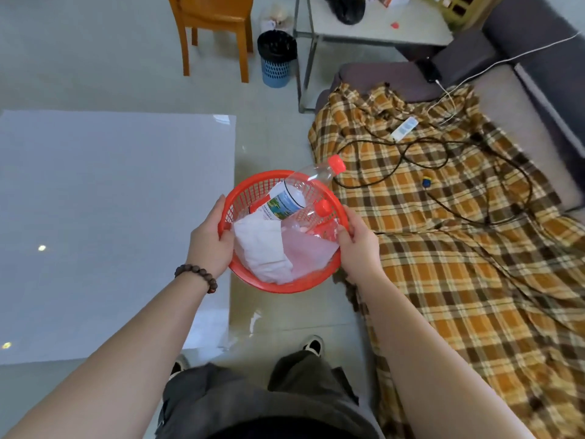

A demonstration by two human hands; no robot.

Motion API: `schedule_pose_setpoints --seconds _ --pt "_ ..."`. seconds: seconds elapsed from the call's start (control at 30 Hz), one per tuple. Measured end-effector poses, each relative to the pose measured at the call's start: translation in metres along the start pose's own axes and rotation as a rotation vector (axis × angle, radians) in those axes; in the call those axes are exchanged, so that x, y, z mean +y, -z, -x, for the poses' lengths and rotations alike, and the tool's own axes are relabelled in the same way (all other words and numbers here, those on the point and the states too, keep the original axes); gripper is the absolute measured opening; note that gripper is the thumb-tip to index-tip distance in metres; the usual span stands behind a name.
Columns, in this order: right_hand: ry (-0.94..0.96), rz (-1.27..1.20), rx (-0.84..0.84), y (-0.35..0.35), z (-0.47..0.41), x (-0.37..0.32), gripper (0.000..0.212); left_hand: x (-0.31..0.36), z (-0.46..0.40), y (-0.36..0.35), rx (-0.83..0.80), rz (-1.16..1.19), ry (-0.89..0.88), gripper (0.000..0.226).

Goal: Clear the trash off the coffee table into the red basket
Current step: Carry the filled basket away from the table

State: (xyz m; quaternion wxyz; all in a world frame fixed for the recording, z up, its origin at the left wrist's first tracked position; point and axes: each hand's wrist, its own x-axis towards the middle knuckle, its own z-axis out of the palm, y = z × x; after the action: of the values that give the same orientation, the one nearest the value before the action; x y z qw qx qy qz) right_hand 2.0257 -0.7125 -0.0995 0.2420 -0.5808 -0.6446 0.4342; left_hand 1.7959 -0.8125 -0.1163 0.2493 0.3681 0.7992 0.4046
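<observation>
I hold the red basket (256, 186) in the air between the coffee table and the sofa. My left hand (210, 240) grips its left rim and my right hand (359, 242) grips its right rim. Inside lie a clear plastic bottle (294, 193) with a red cap that sticks out over the far rim, a smaller crushed bottle (318, 218) with a red cap, a crumpled white tissue (261, 248) and a pink plastic bag (305, 251). The glossy grey coffee table (110, 223) lies to my left.
A sofa with a plaid blanket (459, 242) is on the right, with black cables (443, 160) and a white remote (403, 128) on it. Farther off stand a blue bin with a black liner (276, 60), an orange chair (215, 26) and a glass side table (373, 30).
</observation>
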Motion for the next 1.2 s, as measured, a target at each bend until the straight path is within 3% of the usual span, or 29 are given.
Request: schedule_pose_setpoints --seconds 0.3,0.67,1.03,1.2 --pt "-0.034 -0.037 -0.029 0.079 -0.056 0.042 0.041 0.066 -0.018 -0.081 -0.022 -0.034 -0.002 0.059" --pt "-0.020 -0.060 -0.059 0.071 -0.147 0.043 0.042 0.075 -0.089 -0.111 -0.016 -0.025 0.089 0.055" --pt "0.019 0.038 -0.101 0.020 -0.344 -0.019 0.042 0.081 -0.280 -0.128 0.039 0.051 0.200 0.056" --pt "0.062 0.105 -0.066 0.006 -0.433 -0.062 0.040 0.105 -0.373 -0.125 0.115 0.036 0.155 0.057"
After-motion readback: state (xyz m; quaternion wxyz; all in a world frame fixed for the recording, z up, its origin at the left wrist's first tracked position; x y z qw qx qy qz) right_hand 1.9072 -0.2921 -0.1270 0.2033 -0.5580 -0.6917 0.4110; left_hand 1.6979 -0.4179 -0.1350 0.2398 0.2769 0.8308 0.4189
